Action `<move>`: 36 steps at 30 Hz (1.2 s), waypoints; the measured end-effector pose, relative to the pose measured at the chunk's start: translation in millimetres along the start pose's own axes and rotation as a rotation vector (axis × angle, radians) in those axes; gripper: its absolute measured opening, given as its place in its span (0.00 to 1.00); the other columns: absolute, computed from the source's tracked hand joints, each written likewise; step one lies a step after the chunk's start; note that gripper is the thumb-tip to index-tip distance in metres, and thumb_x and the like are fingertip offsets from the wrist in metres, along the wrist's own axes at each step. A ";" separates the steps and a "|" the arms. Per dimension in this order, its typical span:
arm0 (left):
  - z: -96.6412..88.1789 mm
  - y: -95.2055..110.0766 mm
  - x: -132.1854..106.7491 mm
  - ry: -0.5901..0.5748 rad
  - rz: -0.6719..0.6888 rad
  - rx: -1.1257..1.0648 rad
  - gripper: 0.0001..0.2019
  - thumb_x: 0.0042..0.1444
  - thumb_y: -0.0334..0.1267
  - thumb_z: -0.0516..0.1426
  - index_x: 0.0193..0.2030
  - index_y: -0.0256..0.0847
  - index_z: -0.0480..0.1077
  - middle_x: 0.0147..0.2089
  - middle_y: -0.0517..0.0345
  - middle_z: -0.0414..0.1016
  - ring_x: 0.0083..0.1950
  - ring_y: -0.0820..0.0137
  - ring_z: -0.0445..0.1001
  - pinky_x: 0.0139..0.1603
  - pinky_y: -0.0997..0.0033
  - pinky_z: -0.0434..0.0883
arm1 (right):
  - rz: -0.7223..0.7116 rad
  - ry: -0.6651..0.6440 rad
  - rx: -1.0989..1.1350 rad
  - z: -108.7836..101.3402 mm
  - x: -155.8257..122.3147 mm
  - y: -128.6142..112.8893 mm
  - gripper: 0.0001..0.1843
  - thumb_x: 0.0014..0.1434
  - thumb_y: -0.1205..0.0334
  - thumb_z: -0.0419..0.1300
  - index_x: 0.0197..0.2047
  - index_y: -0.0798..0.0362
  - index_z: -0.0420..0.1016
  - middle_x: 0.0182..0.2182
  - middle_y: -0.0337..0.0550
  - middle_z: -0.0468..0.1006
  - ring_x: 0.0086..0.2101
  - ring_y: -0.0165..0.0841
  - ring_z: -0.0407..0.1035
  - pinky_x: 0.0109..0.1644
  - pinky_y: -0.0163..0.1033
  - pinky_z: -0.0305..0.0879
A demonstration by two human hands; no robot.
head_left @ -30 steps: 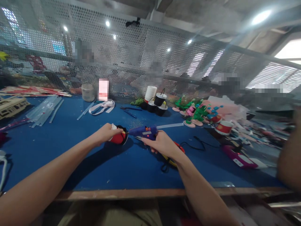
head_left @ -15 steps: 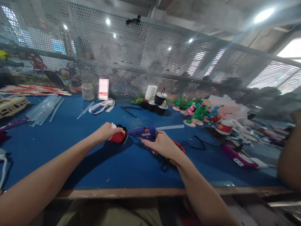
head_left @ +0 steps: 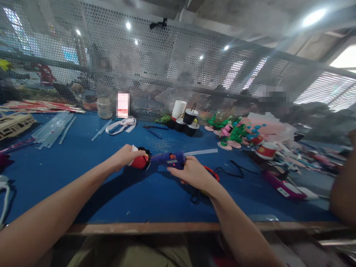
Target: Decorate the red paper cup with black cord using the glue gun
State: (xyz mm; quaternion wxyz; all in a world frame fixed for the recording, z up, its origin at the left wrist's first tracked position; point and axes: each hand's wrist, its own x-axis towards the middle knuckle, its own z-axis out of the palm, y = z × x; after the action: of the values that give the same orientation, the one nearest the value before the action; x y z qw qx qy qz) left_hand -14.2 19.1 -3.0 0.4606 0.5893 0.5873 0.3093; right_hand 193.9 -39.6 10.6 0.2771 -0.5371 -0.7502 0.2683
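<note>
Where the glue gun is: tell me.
In the head view, the glue gun is near centre, in the right hand, right of the red object in the left hand.

L hand [head_left: 124,157] holds tipped red/wht cup [head_left: 137,162] | R hand [head_left: 194,171] grips blue glue gun [head_left: 168,159], nozzle nr cup's blk end, clear stick [head_left: 202,152] out back | blue tabletop [head_left: 155,202]: pliers [head_left: 147,127] beyond glue gun, blk cups [head_left: 189,118] nr mesh screen [head_left: 155,66], glue sticks [head_left: 52,129] far L, green trees [head_left: 236,134] R

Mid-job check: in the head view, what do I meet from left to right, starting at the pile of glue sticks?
Pile of glue sticks, jar, left hand, red cup, glue gun, right hand, purple power strip.
</note>
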 end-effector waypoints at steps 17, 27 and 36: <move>1.0 1.7 -1.5 -0.008 0.028 0.039 0.16 0.34 0.49 0.58 0.16 0.37 0.63 0.15 0.65 0.58 0.20 0.76 0.54 0.23 0.74 0.49 | -0.033 0.024 -0.066 0.3 -2.0 -1.9 0.15 0.49 0.62 0.53 0.14 0.51 0.57 0.09 0.33 0.61 0.13 0.26 0.59 0.20 0.32 0.55; 0.4 0.3 -1.4 -0.015 0.036 0.037 0.16 0.35 0.49 0.58 0.16 0.37 0.62 0.15 0.64 0.57 0.19 0.77 0.53 0.22 0.74 0.49 | -0.050 0.027 -0.109 1.2 -2.9 -0.9 0.16 0.49 0.63 0.53 0.14 0.51 0.55 0.09 0.33 0.61 0.15 0.27 0.58 0.21 0.32 0.53; 0.9 2.1 -1.8 -0.006 0.024 0.060 0.16 0.34 0.50 0.58 0.17 0.36 0.63 0.15 0.64 0.58 0.19 0.76 0.54 0.22 0.74 0.48 | -0.036 0.022 -0.056 1.0 -1.6 0.8 0.14 0.49 0.61 0.53 0.15 0.51 0.58 0.09 0.33 0.61 0.14 0.26 0.59 0.21 0.32 0.56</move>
State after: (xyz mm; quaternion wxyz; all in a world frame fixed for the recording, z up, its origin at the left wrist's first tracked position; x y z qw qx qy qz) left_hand -12.8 17.5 -1.1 0.4409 0.6106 0.5878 0.2954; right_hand 194.1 -41.0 9.1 0.2749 -0.5339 -0.7639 0.2363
